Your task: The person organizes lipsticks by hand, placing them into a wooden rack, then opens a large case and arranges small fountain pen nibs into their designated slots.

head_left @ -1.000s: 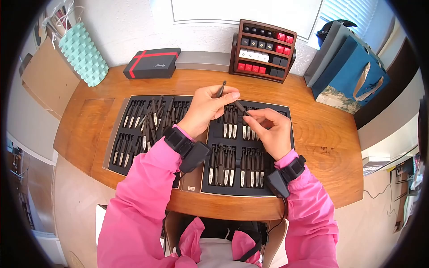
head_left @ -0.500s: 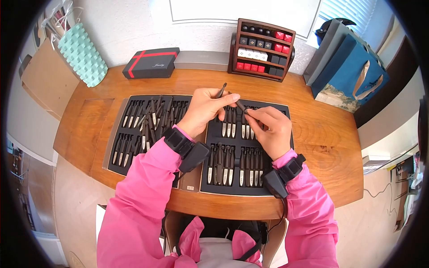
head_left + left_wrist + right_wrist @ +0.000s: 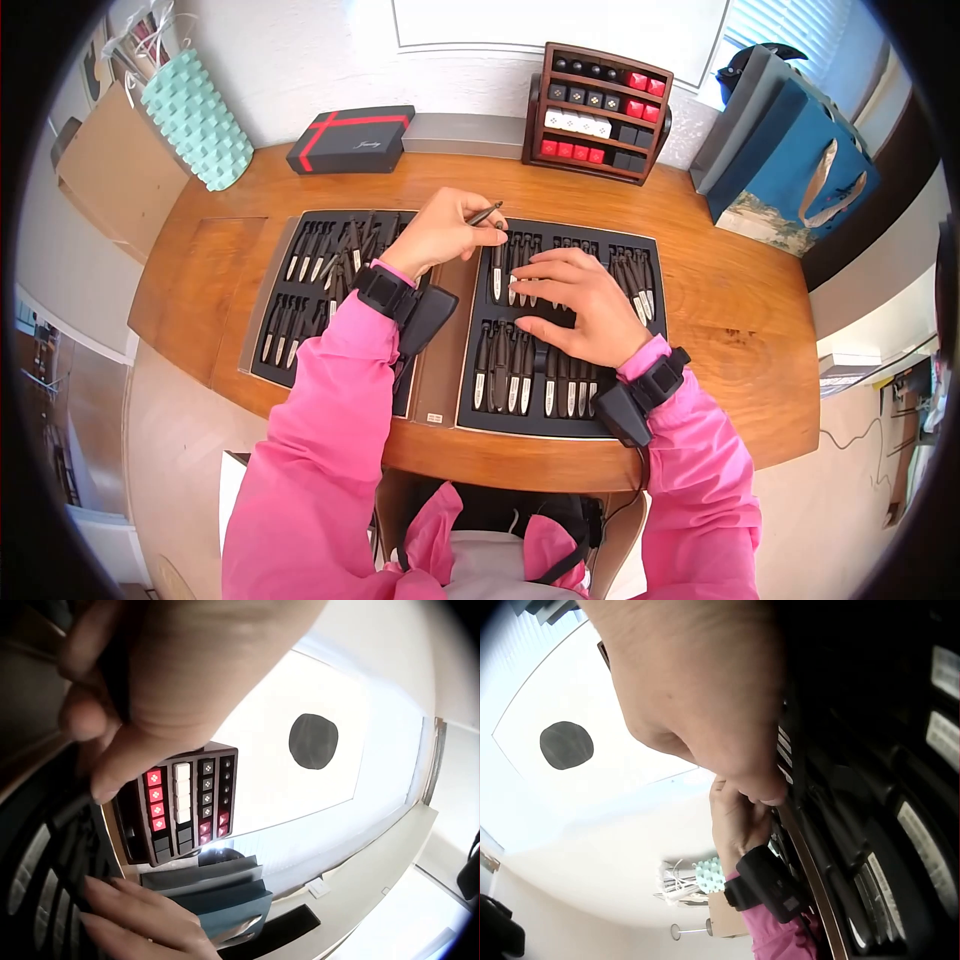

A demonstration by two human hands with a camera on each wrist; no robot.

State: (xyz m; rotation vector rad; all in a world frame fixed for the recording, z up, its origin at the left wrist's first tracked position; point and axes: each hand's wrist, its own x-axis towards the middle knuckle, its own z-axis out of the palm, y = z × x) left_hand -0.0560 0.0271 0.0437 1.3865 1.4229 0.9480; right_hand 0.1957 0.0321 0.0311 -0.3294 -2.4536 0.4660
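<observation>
Fingers of the left hand (image 3: 436, 234) pinch a slim dark knife (image 3: 484, 214), tip angled up and to the right, just above the gap between the two black trays. Right hand (image 3: 570, 300) lies flat, fingers stretched out and pressing on the upper rows of knives in the right tray (image 3: 645, 400). Left tray (image 3: 262, 362) holds more knives, some loose and crossed. Far back, a wooden rack (image 3: 596, 110) of red, white and black blocks stands against the wall.

The head view looks steeply down over the wooden table (image 3: 720, 290). Both wrist views sit very close beneath the hands, facing upward (toward the ceiling); the left one shares the rack (image 3: 187, 802) (image 3: 597, 112) at its centre.
</observation>
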